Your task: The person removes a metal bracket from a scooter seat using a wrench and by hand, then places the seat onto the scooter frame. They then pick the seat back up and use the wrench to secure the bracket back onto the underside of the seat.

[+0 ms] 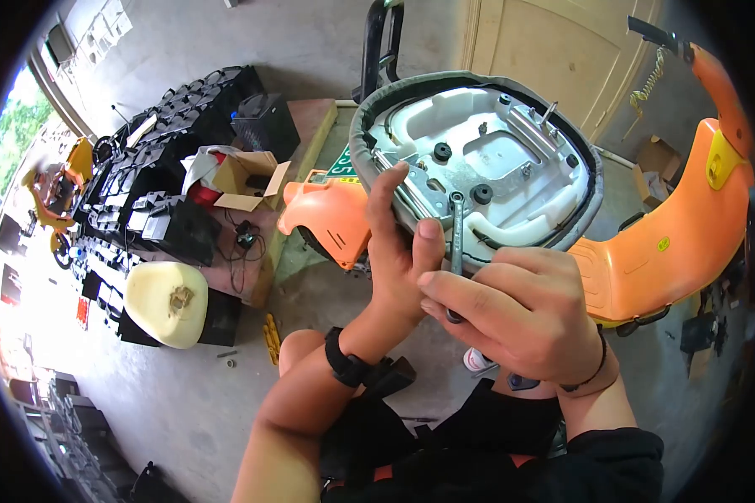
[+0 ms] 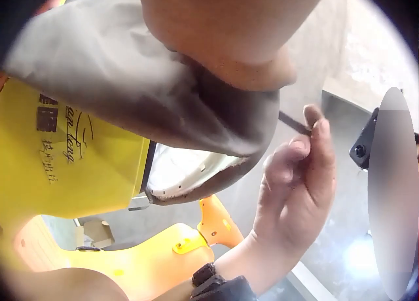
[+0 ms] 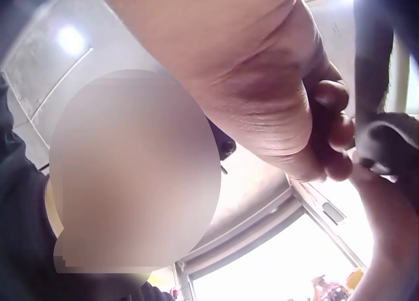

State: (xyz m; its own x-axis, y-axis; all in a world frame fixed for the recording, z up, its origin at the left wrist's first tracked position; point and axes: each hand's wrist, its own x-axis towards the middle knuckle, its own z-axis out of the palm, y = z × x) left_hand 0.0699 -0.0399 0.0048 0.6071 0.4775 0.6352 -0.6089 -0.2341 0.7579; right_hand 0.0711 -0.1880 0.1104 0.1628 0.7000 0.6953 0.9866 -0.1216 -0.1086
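A scooter seat [image 1: 445,117] with a dark cover stands tilted, its pale underside, metal hinge plate and black rubber bumpers facing me. At its near left rim my left hand [image 1: 398,260] holds the seat, two digits showing over the edge and the other fingers hidden. My right hand [image 1: 520,310] grips the lower end of a steel wrench [image 1: 457,243], whose ring end sits at the hinge plate between the rubber bumpers. In the left wrist view, the right hand [image 2: 294,190] pinches the wrench [image 2: 294,122] beside the seat cover [image 2: 216,111]. The right wrist view shows the right hand [image 3: 262,98] with curled fingers.
Orange scooter bodywork [image 1: 646,268] lies right of and behind the seat, with an orange rear fender [image 1: 335,218] at left. Black batteries [image 1: 176,226], an open cardboard box [image 1: 243,176] and a cream foam seat pad [image 1: 155,310] are at left. A yellow tool [image 1: 272,338] lies on the floor.
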